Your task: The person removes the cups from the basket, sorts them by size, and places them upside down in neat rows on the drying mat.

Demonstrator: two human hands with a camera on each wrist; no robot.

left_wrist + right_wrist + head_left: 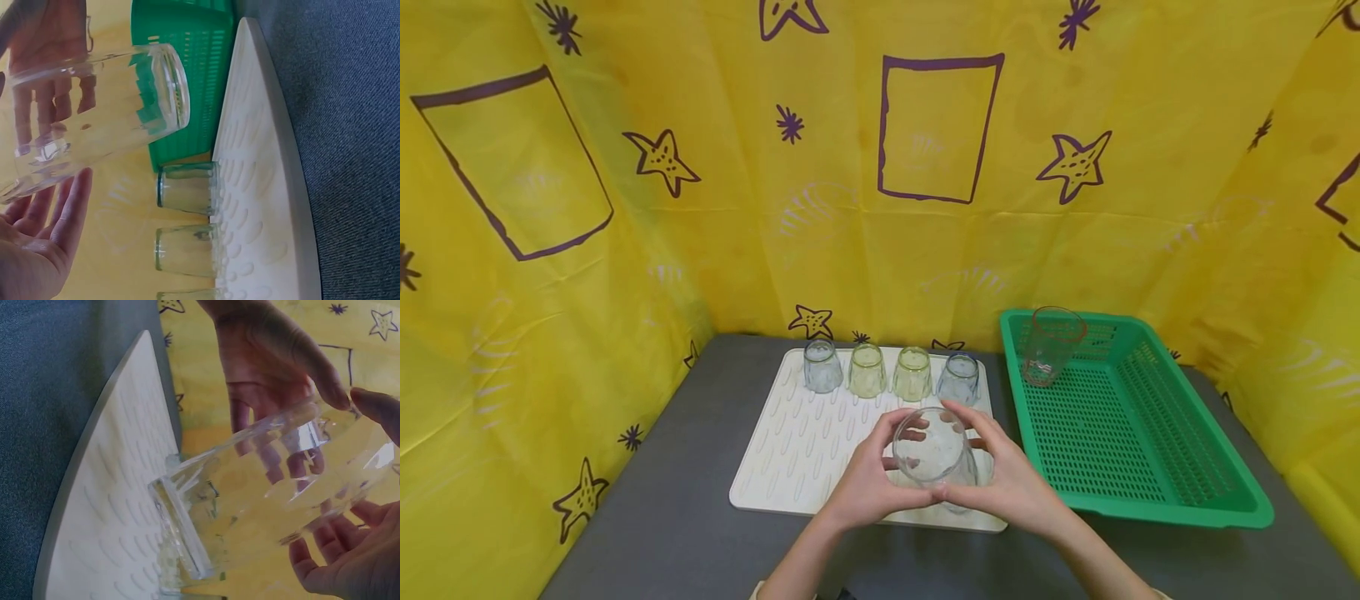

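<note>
A clear drinking glass (930, 446) is held between both hands above the front right part of a white ribbed drying board (790, 467). Its mouth faces up, and its thick base (178, 87) points down, slightly tilted. My left hand (880, 479) grips it from the left and my right hand (1011, 479) from the right, fingers curved round the wall, thumbs meeting on the near side. At the back of the board stand a light blue tumbler (823, 368), two green tumblers (867, 372) (913, 375) and a darker-rimmed blue tumbler (958, 380), in a row.
To the right of the board is a green plastic basket (1150, 510) with perforated walls. Inside its back left corner stands a clear glass with a red rim (1054, 350). Yellow patterned cloth (940, 267) hangs behind and at both sides of the grey table (677, 500).
</note>
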